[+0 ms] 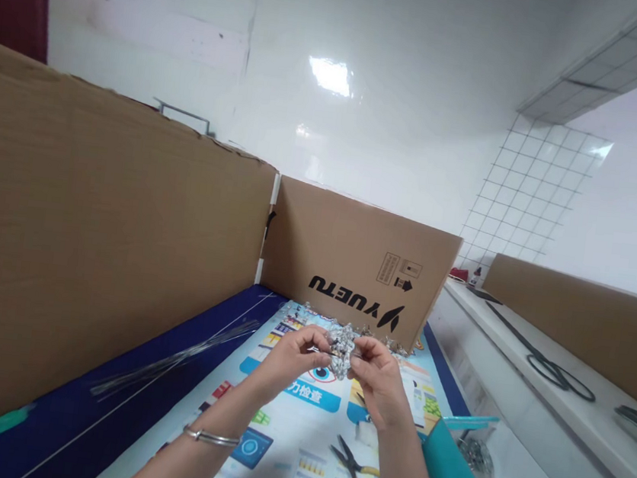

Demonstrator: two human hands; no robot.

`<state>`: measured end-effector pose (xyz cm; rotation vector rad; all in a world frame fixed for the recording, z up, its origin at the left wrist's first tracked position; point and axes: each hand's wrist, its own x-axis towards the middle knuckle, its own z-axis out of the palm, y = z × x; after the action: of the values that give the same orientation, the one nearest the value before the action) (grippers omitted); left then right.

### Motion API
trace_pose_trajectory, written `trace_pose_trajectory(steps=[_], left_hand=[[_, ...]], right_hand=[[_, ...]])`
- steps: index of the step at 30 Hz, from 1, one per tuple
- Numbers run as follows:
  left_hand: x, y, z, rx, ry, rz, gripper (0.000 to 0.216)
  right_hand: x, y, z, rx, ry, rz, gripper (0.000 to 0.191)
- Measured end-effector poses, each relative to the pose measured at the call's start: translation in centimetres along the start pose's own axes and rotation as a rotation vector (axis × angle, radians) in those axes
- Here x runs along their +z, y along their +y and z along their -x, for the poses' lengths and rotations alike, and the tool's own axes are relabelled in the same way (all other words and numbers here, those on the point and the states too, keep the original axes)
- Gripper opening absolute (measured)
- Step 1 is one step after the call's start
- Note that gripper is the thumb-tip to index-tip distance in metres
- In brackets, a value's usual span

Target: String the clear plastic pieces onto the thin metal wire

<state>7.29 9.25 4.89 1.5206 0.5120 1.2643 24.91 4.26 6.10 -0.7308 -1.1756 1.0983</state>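
Note:
A small cluster of clear, sparkling beads (343, 349) is held up between both hands over the printed mat. My left hand (306, 351) pinches its left side with thumb and fingers; a silver bangle circles that wrist. On the right side, my right hand (375, 372) is closed in a pinch on the same cluster. How the beads are joined is too small to make out. Below the right hand, pliers (353, 469) with yellow handles lie on the mat, jaws apart. More small clear and metallic pieces (398, 348) lie along the mat's far edge.
Cardboard panels stand on the left (105, 238) and at the back (345, 250). A bundle of thin wires (178, 357) rests on the dark blue surface. On the right are a teal sheet (458, 474), coiled wire (476, 455) and a white ledge (518, 350) bearing scissors (561, 374).

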Motion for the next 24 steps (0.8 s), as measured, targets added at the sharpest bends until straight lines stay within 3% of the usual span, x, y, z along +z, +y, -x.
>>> trace_pose_trajectory(steps=[4,12,24], left_hand=[[0.2,0.1,0.1,0.007,-0.011,-0.012,0.014],[-2.2,0.3,-0.4,0.038,0.014,-0.025,0.011],[-3.0,0.8,-0.3,0.005,-0.134,0.010,0.030]], right_hand=[[-0.3,0.0,-0.1,0.013,-0.014,-0.020,0.032],[-2.5,-0.3,-0.4,0.022,0.047,-0.031,0.029],[-3.0,-0.3,-0.3,0.035,0.040,-0.007,0.029]])
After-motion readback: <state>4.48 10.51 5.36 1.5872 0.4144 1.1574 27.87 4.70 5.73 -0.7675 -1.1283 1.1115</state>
